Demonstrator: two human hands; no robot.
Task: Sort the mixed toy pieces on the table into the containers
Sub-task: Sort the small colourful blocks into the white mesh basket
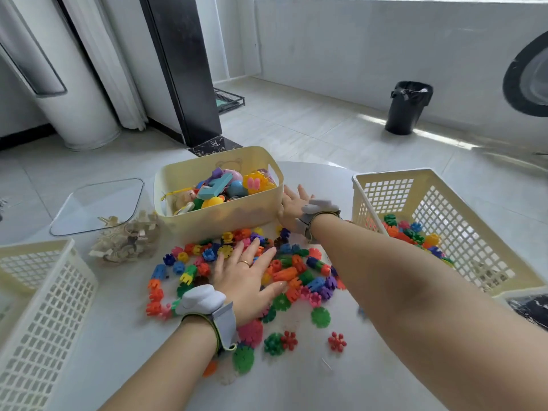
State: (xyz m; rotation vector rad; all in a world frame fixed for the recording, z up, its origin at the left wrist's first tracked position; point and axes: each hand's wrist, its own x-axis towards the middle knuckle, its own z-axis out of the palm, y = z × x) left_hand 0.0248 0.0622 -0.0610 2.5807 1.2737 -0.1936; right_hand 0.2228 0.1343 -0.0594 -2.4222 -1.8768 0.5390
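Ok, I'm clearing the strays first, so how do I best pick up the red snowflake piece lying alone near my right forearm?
Pinch the red snowflake piece by two opposite knobbed spokes, fingertips coming straight down from above. It lies flat on the table with bare surface all round, so it likely offers no side to get under, and nothing crowds it.

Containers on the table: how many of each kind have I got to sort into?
cream lattice-walled plastic baskets: 2
solid cream plastic bin with handle cut-outs: 1
clear square bowl: 1
Total: 4
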